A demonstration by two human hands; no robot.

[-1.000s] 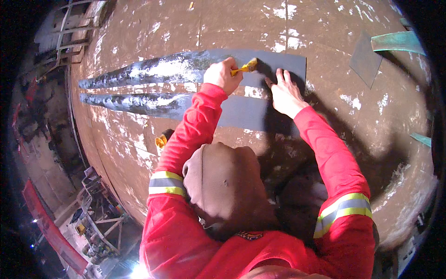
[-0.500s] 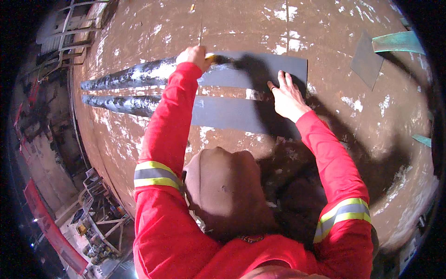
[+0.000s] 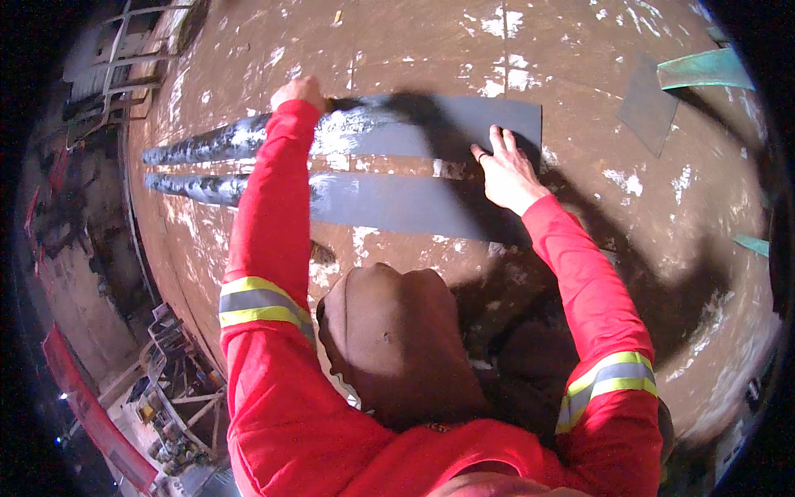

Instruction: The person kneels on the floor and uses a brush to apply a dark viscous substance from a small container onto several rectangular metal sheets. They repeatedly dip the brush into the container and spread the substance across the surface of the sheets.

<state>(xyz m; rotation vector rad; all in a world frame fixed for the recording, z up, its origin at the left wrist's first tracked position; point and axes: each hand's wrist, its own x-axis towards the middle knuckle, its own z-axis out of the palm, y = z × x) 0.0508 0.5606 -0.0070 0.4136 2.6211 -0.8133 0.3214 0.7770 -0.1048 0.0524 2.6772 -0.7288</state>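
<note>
Two long dark grey strips lie side by side on a brown surface. The far strip point(image 3: 464, 120) and the near strip point(image 3: 397, 200) carry a black, shiny wet-looking coating over their left parts, with the right parts matt. My left hand point(image 3: 298, 94) is closed over the far strip's far edge, around what looks like a brush point(image 3: 338, 103); only its dark end shows, beyond the fingers. On the far strip's right end, my right hand point(image 3: 507, 172) rests with fingers apart and holds nothing.
My knee point(image 3: 393, 331) is just below the strips. At the right are a grey diamond-shaped piece point(image 3: 648, 106) and a green curved bar point(image 3: 708, 71). Left of the brown surface's edge are metal railings point(image 3: 124, 62), a red barrier point(image 3: 91, 410) and a cluttered frame point(image 3: 178, 381).
My left hand has moved left along the far strip with the brush. The shiny coated patch now shows beside it. My right hand stays on the right end.
</note>
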